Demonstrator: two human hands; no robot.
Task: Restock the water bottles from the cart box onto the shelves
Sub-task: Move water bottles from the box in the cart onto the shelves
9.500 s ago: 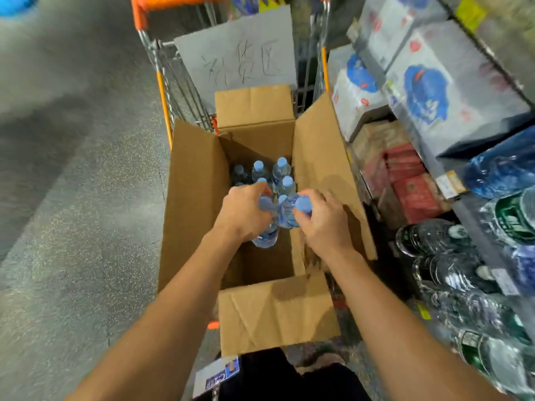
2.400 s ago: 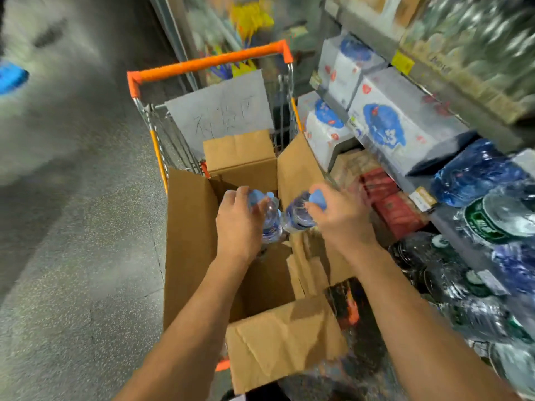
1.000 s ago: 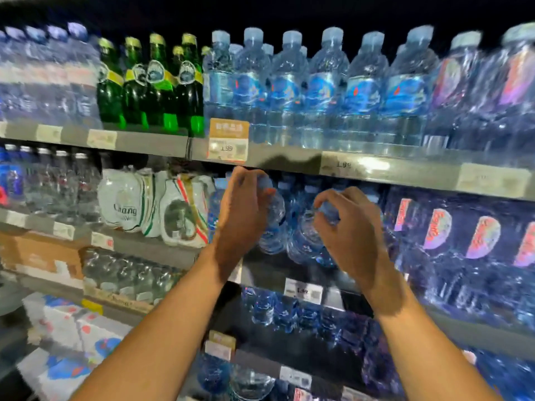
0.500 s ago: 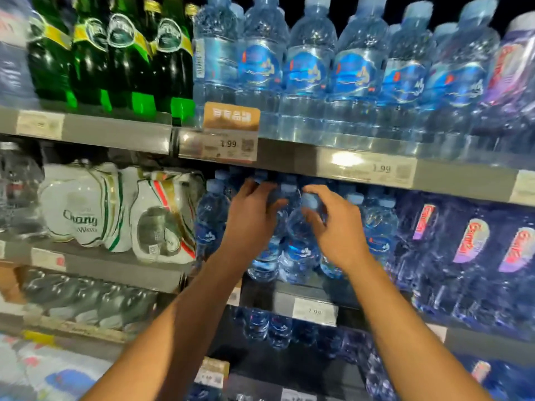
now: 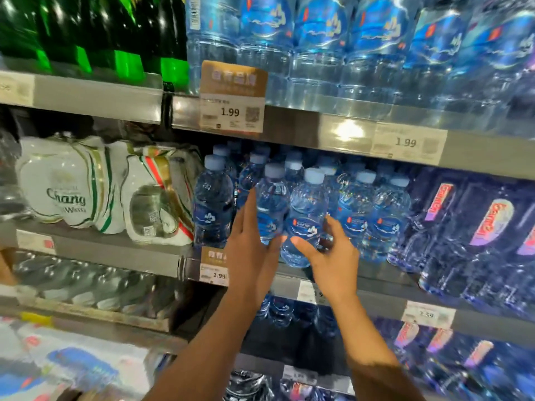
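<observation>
Far left on the middle shelf [image 5: 115,253] sit white Chang multipacks [image 5: 69,183], with green bottles [image 5: 121,33] on the shelf above. Next along, small water bottles [image 5: 212,204] with pale blue caps stand upright in rows right at the shelf's front edge. The left hand [image 5: 249,244] is flat with straight fingers, resting against the side of one front bottle [image 5: 272,204]. Just beside it, the right hand [image 5: 333,256] is loosely spread around the base of the neighbouring bottle [image 5: 307,215], thumb in front, not really clamping it. Pink-labelled bottles [image 5: 489,227] fill the right end, pretty blurry.
</observation>
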